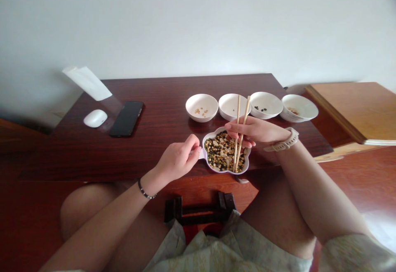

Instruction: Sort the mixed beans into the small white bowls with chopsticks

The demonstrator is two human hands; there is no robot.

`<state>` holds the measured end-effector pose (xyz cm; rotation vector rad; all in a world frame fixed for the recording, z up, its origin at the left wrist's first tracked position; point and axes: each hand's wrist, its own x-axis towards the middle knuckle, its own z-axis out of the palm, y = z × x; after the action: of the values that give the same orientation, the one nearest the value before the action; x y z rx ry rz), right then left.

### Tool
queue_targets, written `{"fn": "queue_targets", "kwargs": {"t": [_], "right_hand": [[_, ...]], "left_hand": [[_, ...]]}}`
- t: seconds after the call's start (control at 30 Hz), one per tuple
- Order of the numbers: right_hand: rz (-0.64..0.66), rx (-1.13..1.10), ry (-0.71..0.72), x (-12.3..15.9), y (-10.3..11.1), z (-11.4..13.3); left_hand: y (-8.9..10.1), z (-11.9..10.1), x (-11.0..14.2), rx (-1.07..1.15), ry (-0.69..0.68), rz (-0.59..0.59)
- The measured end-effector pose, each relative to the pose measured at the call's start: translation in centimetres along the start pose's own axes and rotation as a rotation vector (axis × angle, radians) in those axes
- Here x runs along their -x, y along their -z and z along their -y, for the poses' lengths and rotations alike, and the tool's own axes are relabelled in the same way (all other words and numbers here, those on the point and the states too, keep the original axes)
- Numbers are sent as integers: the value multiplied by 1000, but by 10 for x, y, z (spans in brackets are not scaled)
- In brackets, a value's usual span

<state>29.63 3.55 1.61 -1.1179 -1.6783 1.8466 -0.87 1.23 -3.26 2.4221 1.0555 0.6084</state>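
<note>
Four white bowls sit in a row along the far side of a dark wooden surface (161,98), each with only a small scatter inside: pale beans in the first bowl (201,117), too little to make out in the second bowl (227,115), dark beans in the third bowl (266,113), tan bits in the fourth bowl (301,113). Nearer the edge, a white flower-shaped dish (249,153) lies heaped with mixed beans (221,152), black, green, yellow and white. A right hand (250,131) holds wooden chopsticks (239,133) nearly upright over the dish, its grip closed on the sticks, their tips close together down among the beans (whether a bean sits between them is too small to tell). Any lift from here calls for a firm pinch to clear the dish's rim. The left hand (176,160) grips the dish's small tab (201,153), steadying it. A watch (281,140) circles the right wrist; a phone (126,118) and a white mouse (95,118) lie well apart to the left.
</note>
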Motion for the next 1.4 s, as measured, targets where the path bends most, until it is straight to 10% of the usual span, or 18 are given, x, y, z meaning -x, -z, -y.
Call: {"fn": "queue_targets", "kwargs": {"t": [1.4], "right_hand": [[-75,-36,-37,2,2,3]], "left_hand": [[0,-2,0,10,16,10]]}}
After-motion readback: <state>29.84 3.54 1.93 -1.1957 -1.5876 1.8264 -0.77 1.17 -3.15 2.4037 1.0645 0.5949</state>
